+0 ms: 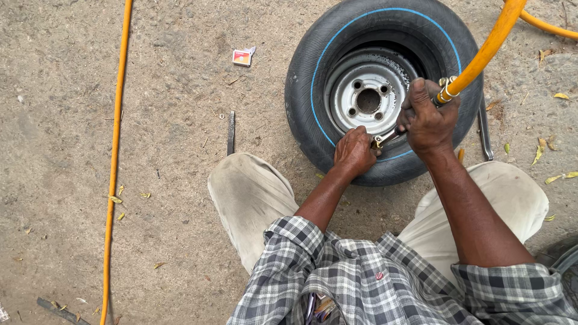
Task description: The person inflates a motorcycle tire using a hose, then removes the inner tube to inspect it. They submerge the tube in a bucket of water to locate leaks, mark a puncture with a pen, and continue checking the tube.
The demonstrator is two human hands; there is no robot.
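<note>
So the left hand (354, 151) is pinched shut on a small metal fitting (385, 138) at the tire's (307, 90) near sidewall, and the right hand (426, 117) is wrapped tight around the brass end of the orange hose (484, 54) just past it. The valve itself is buried under the fingers. The steel rim (367, 90) sits right beyond both fists, and the hose runs off the top edge.

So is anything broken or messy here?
Nothing looks broken. The tyre lies flat on the dirt ground, with a small crumpled packet and a metal bar lying loose nearby. Both hands hold the hose fitting.
</note>
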